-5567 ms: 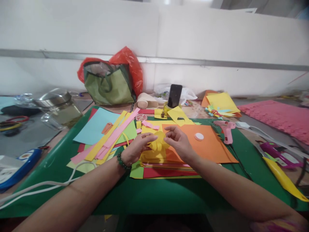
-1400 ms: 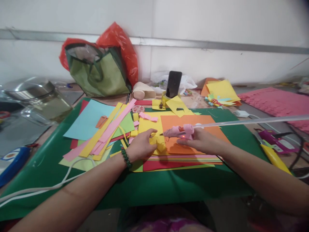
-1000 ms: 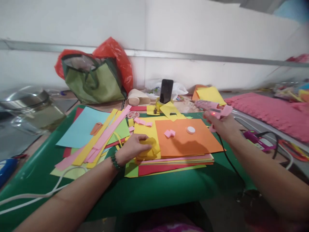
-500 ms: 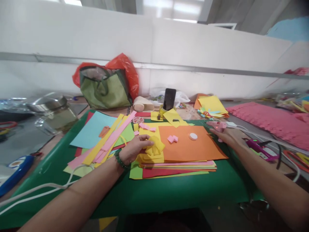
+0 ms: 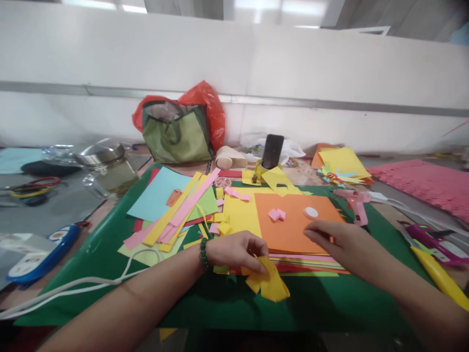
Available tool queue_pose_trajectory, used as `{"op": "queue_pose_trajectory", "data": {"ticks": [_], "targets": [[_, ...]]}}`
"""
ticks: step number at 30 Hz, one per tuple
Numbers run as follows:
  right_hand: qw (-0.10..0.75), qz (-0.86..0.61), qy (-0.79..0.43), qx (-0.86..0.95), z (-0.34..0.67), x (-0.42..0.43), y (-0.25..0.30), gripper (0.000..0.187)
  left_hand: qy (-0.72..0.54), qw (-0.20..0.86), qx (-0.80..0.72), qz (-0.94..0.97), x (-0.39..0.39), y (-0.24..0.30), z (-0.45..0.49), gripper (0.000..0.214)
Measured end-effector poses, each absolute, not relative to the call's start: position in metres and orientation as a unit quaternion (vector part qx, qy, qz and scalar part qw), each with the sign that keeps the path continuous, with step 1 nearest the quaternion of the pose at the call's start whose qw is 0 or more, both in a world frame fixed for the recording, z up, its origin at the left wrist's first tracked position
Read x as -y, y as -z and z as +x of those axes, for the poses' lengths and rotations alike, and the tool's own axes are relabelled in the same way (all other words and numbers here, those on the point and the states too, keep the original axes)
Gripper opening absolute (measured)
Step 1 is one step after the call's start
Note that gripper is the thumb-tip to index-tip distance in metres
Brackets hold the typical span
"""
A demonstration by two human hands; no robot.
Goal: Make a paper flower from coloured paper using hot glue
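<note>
The left hand (image 5: 240, 250) is pinching a yellow paper piece (image 5: 274, 284). The right hand (image 5: 340, 242) is hovering by an orange sheet (image 5: 282, 238); beyond it, a white disc (image 5: 310, 213) and a pink glue gun (image 5: 359, 209) are lying.

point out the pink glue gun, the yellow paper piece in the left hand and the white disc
Pink glue gun (image 5: 358, 201), head view, on its body
Yellow paper piece (image 5: 271, 281), head view, near its middle
White disc (image 5: 311, 212), head view, on its top face
</note>
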State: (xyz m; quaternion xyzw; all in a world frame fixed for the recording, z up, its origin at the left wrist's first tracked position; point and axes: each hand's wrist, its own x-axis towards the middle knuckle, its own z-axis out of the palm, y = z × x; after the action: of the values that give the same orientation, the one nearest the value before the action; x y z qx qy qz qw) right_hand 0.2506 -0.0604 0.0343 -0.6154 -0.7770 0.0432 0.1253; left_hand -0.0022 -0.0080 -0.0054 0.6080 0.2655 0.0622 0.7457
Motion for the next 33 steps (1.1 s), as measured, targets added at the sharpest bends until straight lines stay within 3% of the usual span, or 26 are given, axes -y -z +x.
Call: {"op": "queue_pose_trajectory", "data": {"ticks": [6, 11, 15, 18, 23, 29, 33], "targets": [[0.106, -0.499, -0.186, 0.84, 0.171, 0.003, -0.051, 0.023, -0.004, 0.741, -0.229, 0.631, 0.011, 0.013, -0.002, 0.052], [0.05, -0.407, -0.193, 0.891, 0.116, -0.036, -0.042, 0.021, 0.024, 0.712, -0.222, 0.666, 0.01, 0.016, -0.003, 0.048], [-0.056, -0.358, -0.157, 0.919, 0.094, -0.047, -0.039, 0.038, 0.028, 0.692, -0.218, 0.688, 0.009, 0.019, -0.003, 0.046], [-0.086, -0.357, -0.107, 0.924, 0.09, -0.044, -0.037, 0.046, 0.026, 0.692, -0.211, 0.69, 0.009, 0.018, -0.003, 0.044], [-0.078, -0.294, -0.022, 0.952, 0.094, -0.034, -0.029, 0.027, 0.028, 0.722, -0.209, 0.659, 0.01, 0.017, -0.002, 0.05], [-0.071, -0.35, 0.011, 0.934, 0.1, -0.034, -0.019, 0.025, -0.01, 0.74, -0.225, 0.634, 0.01, 0.014, -0.001, 0.049], [0.029, -0.411, -0.03, 0.911, 0.118, -0.043, -0.014, 0.023, -0.103, 0.746, -0.264, 0.603, 0.008, 0.004, -0.003, 0.041]]}}
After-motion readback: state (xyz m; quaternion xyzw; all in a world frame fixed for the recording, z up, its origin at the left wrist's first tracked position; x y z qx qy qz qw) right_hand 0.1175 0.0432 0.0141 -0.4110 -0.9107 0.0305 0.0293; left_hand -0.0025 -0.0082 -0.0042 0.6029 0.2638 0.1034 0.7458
